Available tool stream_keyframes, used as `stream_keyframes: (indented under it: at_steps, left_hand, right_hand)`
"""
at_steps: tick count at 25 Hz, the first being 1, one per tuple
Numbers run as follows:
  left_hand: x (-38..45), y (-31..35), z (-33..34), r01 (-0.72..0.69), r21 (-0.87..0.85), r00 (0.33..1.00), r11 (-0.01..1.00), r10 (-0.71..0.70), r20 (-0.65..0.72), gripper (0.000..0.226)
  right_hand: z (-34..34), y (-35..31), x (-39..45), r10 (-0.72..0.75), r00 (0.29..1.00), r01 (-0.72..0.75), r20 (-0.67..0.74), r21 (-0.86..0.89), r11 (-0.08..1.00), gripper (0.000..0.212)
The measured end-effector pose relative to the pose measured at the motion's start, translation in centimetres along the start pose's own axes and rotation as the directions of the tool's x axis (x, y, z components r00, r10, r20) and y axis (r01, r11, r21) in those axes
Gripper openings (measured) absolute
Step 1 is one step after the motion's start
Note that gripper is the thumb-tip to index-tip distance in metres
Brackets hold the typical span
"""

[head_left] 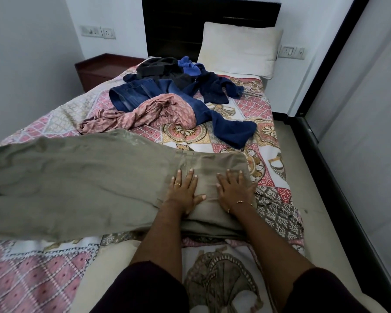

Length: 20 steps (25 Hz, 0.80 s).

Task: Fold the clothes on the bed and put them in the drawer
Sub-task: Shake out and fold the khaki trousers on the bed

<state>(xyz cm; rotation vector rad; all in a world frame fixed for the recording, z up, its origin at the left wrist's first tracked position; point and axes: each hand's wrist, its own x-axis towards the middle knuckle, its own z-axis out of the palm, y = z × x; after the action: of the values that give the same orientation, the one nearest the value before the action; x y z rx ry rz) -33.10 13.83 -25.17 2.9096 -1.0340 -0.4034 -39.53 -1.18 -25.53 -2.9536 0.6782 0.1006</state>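
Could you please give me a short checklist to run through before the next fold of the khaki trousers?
1. Both hands flat on the trousers: ok. Left hand and right hand press the khaki trousers with straight fingers.
2. Waist end lying smooth: ok.
3. Legs laid straight: not ok; they run off to the left with creases.
4. Room on the bed for the fold: ok; the pile of clothes lies farther up, apart from the trousers.
5. Grey patterned cloth clear of the trousers: not ok; it lies under their near edge.
6. Drawer ready: cannot tell; none is seen.
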Motion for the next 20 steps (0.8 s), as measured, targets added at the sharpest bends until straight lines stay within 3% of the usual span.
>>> stream_keyframes:
  at_steps: [3,6,9,11,16,18,20]
  left_hand:
    - [0.0,0.0,0.1,0.037,0.033,0.996,0.999,-0.035,-0.083,0.069]
    - [0.0,-0.1,0.1,0.038,0.006,0.999,0.999,-0.038,-0.022,0.068]
    - [-0.1,-0.2,0.0,0.029,-0.033,0.999,0.999,-0.03,-0.038,0.068]
    - [0.0,-0.2,-0.3,0.034,-0.069,0.998,0.997,-0.036,-0.041,0.069]
    - [0.3,-0.7,-2.9,0.013,-0.248,1.0,0.969,-0.016,-0.008,0.069]
    - [0.0,-1.2,-4.2,0.013,-0.518,0.991,0.855,-0.078,-0.105,0.051]
    - [-1.1,-2.1,-6.2,-0.021,-0.825,0.962,0.565,-0.214,-0.171,0.034]
  right_hand:
    - [-0.4,1.7,-0.4,0.097,0.995,-0.096,-0.03,0.024,0.995,0.042]
    - [-1.0,1.7,-0.6,0.22,0.971,-0.21,-0.096,0.105,0.972,0.036]
    - [-2.3,2.3,-0.5,0.331,0.941,-0.334,0.069,0.346,0.877,0.044]
    - [-3.9,2.6,-0.4,0.287,0.946,-0.324,0.15,0.428,0.844,0.047]
    - [-9.7,-0.8,0.0,0.159,0.98,-0.199,0.119,0.614,0.764,0.048]
    - [-11.2,-3.9,0.0,0.087,0.99,-0.139,0.112,0.665,0.734,0.045]
    - [-12.0,-7.8,-0.1,0.002,0.996,-0.056,0.086,0.635,0.77,0.035]
